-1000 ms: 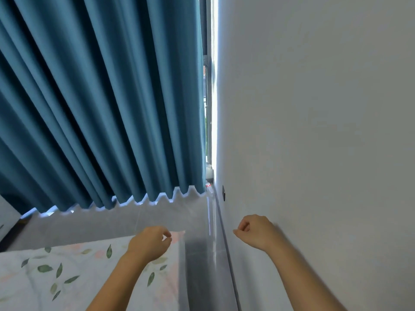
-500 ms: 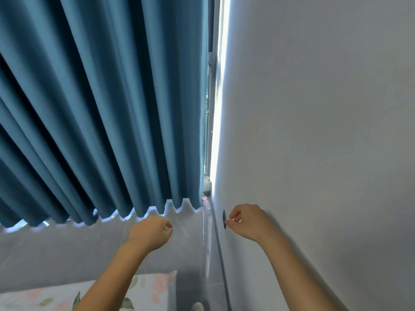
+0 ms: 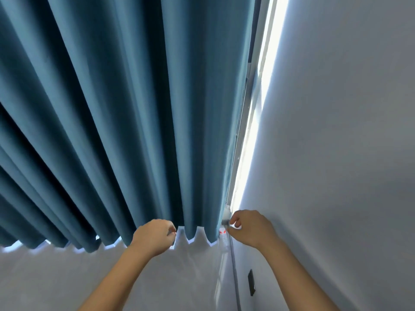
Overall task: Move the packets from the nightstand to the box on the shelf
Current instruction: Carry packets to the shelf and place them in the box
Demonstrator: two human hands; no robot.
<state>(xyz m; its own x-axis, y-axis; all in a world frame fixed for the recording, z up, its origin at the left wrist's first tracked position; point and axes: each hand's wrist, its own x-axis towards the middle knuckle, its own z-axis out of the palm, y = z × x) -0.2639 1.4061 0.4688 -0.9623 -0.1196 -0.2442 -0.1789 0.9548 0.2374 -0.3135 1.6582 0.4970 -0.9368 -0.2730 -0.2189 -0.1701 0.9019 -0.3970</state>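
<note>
Hands, left [image 3: 153, 236] and right [image 3: 251, 228], curled.

A pleated teal curtain [image 3: 116, 122] hangs beside a pale wall [image 3: 341, 135], its hem above grey floor [image 3: 58, 281].
</note>
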